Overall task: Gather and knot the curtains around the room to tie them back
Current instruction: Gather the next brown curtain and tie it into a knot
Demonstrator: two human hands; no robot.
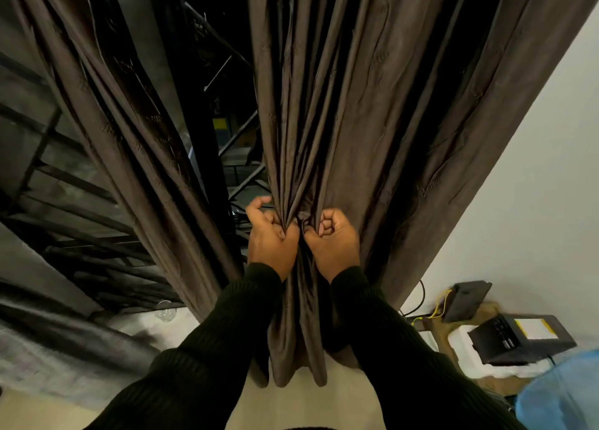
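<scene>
The right-hand brown curtain (356, 105), hanging beside the white wall (534, 186), is bunched at mid-height, where it is gripped by both hands. The left hand (270, 235) is curled round the gathered folds, and the right hand (334, 238) is clenched on them just beside it. The gathering step appears nearly done; a loop must next be formed for the knot.

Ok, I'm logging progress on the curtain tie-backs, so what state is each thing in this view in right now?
Dark brown pleated curtain on the right: gathered into a tight bunch at hand level, no knot visible.
Dark brown curtain on the left: hanging loose, untied.
Left hand: gripping the gathered folds.
Right hand: fingers curled, gripping the same bunch.
Black box device by the wall: lying tilted, lid raised.
</scene>
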